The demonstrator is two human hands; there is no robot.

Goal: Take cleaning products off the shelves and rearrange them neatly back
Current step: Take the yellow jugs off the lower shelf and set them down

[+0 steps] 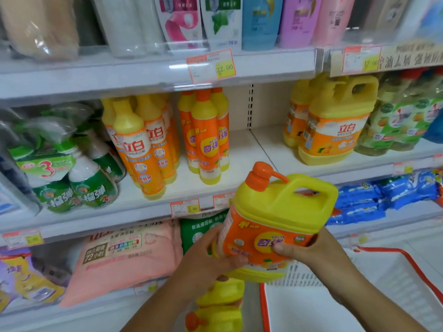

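Before the middle shelf (242, 161), in the air just below its front edge: one yellow jug (282, 207) with an orange pump and orange label, leaning slightly to one side.

- Left hand (206, 257): is gripping the jug's lower left corner, with the fingers curling round the side.
- Right hand (321, 250): is gripping the lower right side. The thumb is pressing across the front of the label and the other fingers are wrapping behind, out of sight.
- Tall yellow bottles (136, 144): are standing in a cluster on the left part of the middle shelf. A second cluster with orange caps (206, 137) is standing just beside them.
- Handled jugs (335, 125): are standing on the right part of the same shelf, with bare shelf lying between them and the tall bottles.
- Green spray bottles (91, 185): are crowding the far left of the shelf.
- Pink bag (129, 255): is lying on the shelf below.
- Blue packs (383, 195): are lying stacked at lower right.
- White basket (335, 298) with an orange rim: is sitting under the right forearm.
- Two more yellow jugs (220, 295): are showing below the hands, partly hidden.
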